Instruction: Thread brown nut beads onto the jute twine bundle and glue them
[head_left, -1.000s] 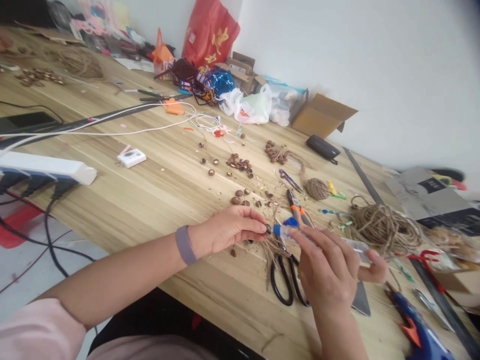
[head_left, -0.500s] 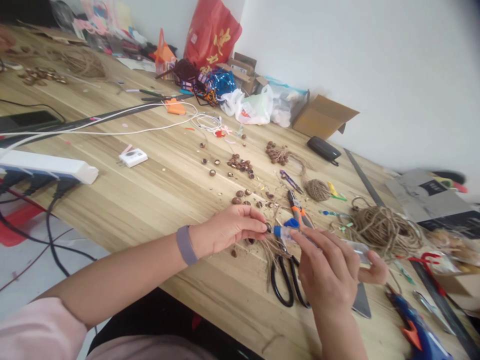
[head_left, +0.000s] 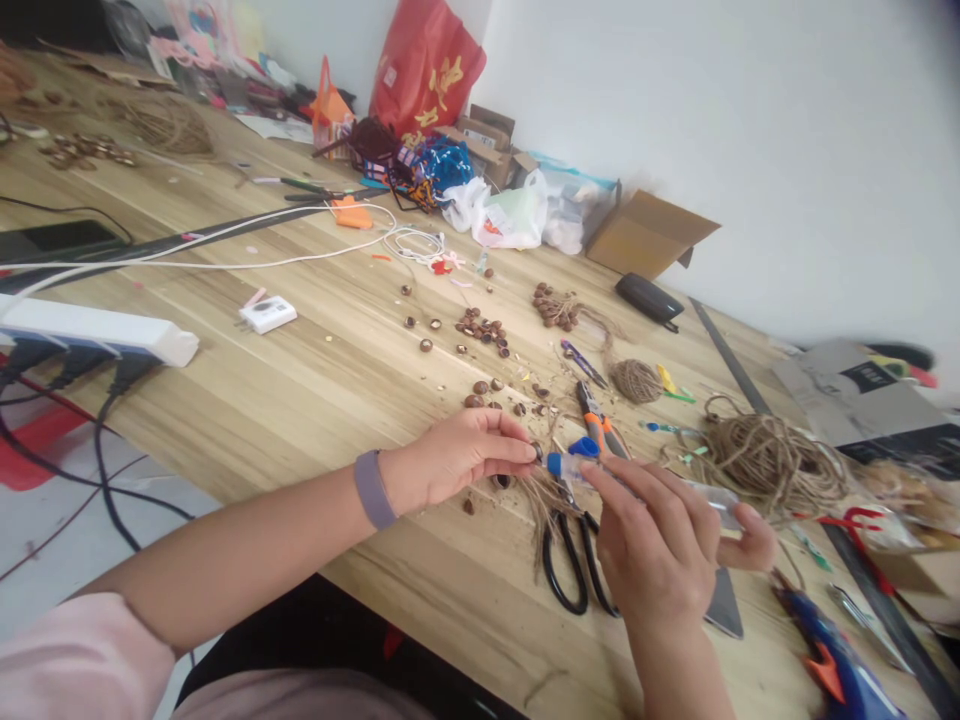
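Between the thumb and fingertips of my left hand [head_left: 472,448] is a small brown nut shell [head_left: 538,453]. My right hand [head_left: 664,520] is wrapped round a clear glue bottle [head_left: 574,468], whose blue nozzle points left, close beside the shell; whether they touch I cannot tell. Loose twine strands [head_left: 544,500] hang below the fingertips. Behind the bottle lies a blue cap [head_left: 583,447]. Black-handled scissors [head_left: 566,575] rest under the hands, and pliers [head_left: 592,412] with orange-and-black grips lie just beyond.
Several loose nut shells [head_left: 480,330] are scattered ahead. A twine ball [head_left: 636,380] and a larger twine coil [head_left: 772,455] sit to the right. A blue glue gun [head_left: 832,650] lies at the lower right. On the left are a power strip [head_left: 97,328] and a white adapter [head_left: 268,314].
Almost nothing differs. Both hands keep their hold, with the nut shell and bottle nozzle shifted only very slightly.
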